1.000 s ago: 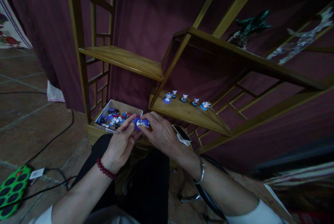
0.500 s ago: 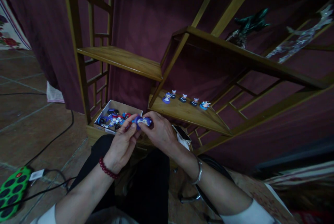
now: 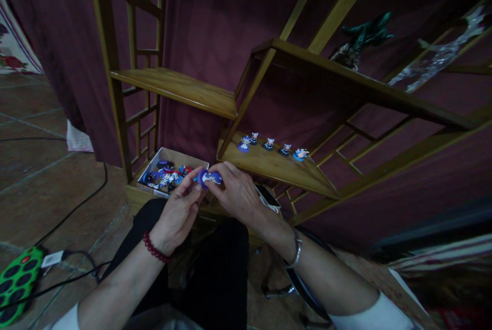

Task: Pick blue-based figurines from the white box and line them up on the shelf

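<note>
Between my hands is a small purple-and-white figurine (image 3: 212, 178), lying on its side with its round purple base toward the left. My left hand (image 3: 183, 206) pinches the base end between thumb and fingers. The fingers of my right hand (image 3: 239, 191) are closed around the figurine's upper end and cover part of it. Just left of my hands, a shallow open box (image 3: 185, 156) holds several more figurines (image 3: 168, 177) in a heap. On the wooden shelf (image 3: 277, 168) ahead, several figurines (image 3: 269, 144) stand upright in a loose row; a purple one (image 3: 244, 144) is at the left end.
A higher shelf board (image 3: 175, 89) juts out above the box. Dark green ornament (image 3: 367, 33) and clear ornament (image 3: 442, 58) sit on the upper right shelf. A phone (image 3: 268, 196) lies beside my right wrist. A green power strip (image 3: 21, 279) with cables is on the tiled floor.
The figurine has turned slightly in my fingers, showing more of its purple side. Both hands stay in nearly the same place, and the view has shifted a little.
</note>
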Tool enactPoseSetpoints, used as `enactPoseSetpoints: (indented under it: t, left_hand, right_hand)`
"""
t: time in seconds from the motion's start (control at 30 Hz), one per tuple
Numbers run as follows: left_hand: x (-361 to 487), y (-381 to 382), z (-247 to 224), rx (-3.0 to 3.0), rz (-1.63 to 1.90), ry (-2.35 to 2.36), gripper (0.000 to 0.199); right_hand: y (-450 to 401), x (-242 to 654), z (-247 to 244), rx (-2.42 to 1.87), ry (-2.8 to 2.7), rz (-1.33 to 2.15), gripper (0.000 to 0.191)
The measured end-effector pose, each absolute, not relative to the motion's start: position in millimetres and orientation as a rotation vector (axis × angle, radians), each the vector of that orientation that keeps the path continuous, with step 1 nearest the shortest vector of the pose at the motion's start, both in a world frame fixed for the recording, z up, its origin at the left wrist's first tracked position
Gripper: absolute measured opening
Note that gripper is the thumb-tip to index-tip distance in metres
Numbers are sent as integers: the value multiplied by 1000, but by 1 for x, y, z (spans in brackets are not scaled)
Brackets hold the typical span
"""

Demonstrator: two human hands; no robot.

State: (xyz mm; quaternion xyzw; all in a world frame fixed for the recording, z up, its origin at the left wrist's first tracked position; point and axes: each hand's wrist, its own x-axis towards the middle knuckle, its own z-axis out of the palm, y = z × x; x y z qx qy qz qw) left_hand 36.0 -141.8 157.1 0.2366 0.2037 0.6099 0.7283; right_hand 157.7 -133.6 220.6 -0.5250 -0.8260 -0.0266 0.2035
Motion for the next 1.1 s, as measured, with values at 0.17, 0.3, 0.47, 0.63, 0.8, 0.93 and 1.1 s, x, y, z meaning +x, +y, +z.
enactPoseSetpoints:
  t: [0.17,0.3,0.47,0.63,0.8,0.93,1.1]
  left_hand:
    - [40,-144,158,544,1350,462,40]
    - [44,-145,158,584,1387,497,41]
    - [47,-146,156,603,1389,519,44]
    - [45,-145,157,547,1369,481,35]
    - [40,-140,157,437,1373,473,18]
    - [42,-138,159,373,1387,520,9]
    - [45,-139,161,323,1416,510,8]
  right_hand:
    - [-131,158,221,-1489,-2296,-62,16]
    - [-131,158,220,-1515,-2259,-44,16]
    - [-133,158,221,-1535,-2220,-42,15]
    - [-136,158,222,-1549,-2287,-81,14]
    - [-138,158,220,-1508,-2344,-77,13]
    - [-139,158,221,-1485,-2382,-71,16]
    - [-139,159,220,-1482,-2373,-42,16]
